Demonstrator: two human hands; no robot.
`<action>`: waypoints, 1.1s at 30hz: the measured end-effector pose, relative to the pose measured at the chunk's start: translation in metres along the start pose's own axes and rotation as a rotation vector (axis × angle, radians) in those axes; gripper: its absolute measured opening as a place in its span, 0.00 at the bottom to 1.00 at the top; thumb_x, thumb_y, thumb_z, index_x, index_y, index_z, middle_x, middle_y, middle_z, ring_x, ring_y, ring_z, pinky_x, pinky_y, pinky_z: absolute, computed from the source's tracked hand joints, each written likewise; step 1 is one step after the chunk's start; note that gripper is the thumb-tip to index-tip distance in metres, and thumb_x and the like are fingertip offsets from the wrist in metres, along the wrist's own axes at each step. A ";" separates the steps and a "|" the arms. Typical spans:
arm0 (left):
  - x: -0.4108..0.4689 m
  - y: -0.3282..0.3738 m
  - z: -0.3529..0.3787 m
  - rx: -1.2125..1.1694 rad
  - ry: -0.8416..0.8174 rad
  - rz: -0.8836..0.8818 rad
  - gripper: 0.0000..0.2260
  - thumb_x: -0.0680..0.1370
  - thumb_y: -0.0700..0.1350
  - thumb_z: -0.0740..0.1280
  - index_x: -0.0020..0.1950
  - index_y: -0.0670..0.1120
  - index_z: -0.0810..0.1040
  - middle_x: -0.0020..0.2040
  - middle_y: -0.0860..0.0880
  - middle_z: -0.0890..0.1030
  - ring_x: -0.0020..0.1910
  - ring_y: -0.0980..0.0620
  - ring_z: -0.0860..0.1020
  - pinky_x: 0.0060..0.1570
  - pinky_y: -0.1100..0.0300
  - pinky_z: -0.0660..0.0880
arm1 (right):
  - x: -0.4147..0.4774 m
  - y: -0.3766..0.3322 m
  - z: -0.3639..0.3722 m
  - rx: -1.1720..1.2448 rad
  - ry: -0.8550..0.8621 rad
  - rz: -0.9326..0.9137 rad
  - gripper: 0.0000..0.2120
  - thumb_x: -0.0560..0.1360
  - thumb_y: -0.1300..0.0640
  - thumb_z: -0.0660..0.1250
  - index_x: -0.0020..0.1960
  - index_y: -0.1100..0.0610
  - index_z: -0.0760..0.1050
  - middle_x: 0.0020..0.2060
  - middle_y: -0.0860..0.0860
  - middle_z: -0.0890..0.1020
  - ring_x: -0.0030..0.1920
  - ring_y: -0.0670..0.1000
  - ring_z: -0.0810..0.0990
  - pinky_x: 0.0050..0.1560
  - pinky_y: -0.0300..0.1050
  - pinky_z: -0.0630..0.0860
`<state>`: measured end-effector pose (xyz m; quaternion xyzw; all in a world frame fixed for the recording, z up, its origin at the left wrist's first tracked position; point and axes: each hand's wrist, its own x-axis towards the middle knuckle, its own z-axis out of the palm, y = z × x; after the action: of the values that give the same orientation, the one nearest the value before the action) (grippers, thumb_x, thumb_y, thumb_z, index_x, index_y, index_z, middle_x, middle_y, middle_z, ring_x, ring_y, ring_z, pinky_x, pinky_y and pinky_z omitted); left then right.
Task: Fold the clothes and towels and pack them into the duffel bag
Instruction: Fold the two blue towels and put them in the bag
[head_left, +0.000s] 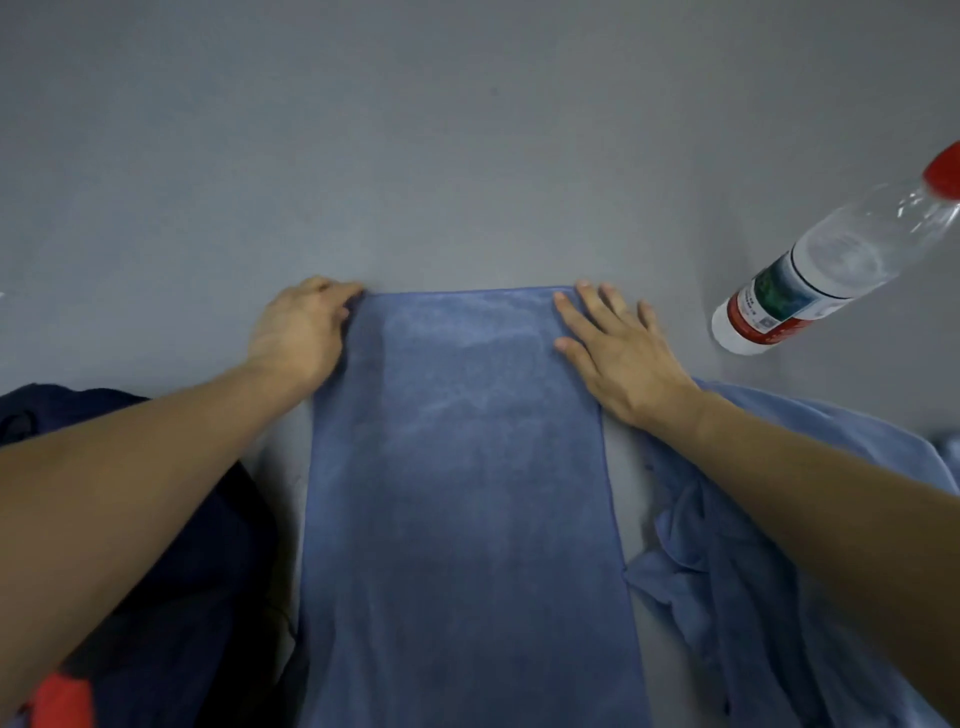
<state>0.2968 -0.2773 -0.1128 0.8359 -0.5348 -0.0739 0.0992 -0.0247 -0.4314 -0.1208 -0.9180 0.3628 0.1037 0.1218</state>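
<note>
The blue towel (462, 467) lies flat on the grey table (467, 156), the left hand (301, 332) pinching its far left corner with curled fingers and the right hand (618, 348) pressing the far right corner with fingers spread flat, apparently to square that edge.

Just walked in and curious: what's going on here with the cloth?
A person has a blue towel spread flat on the grey surface. The left hand pinches its far left corner; the right hand presses flat on the far right corner. Crumpled light blue cloth lies to the right, dark navy fabric to the left.
</note>
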 end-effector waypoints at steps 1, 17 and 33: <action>0.004 0.001 -0.001 0.004 0.023 -0.048 0.15 0.79 0.38 0.65 0.65 0.47 0.81 0.60 0.39 0.79 0.57 0.35 0.78 0.61 0.45 0.75 | 0.005 0.001 0.000 0.002 -0.011 0.005 0.29 0.83 0.39 0.40 0.82 0.46 0.45 0.82 0.49 0.47 0.81 0.54 0.45 0.77 0.64 0.46; 0.001 -0.003 -0.035 -0.089 0.024 -0.184 0.03 0.78 0.45 0.69 0.50 0.48 0.81 0.48 0.45 0.83 0.51 0.41 0.78 0.49 0.52 0.73 | 0.056 -0.012 -0.041 0.225 0.084 0.216 0.16 0.78 0.63 0.59 0.66 0.58 0.73 0.61 0.62 0.78 0.62 0.65 0.74 0.62 0.53 0.73; -0.254 0.054 -0.134 -0.301 0.162 0.022 0.03 0.80 0.43 0.68 0.52 0.51 0.80 0.46 0.53 0.82 0.44 0.53 0.77 0.49 0.54 0.74 | -0.254 -0.055 -0.068 0.374 0.268 -0.074 0.04 0.77 0.59 0.66 0.47 0.51 0.76 0.37 0.46 0.78 0.37 0.49 0.75 0.37 0.41 0.67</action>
<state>0.1740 -0.0568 0.0347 0.8089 -0.5170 -0.0847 0.2668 -0.1612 -0.2504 0.0229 -0.8977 0.3549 -0.0925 0.2442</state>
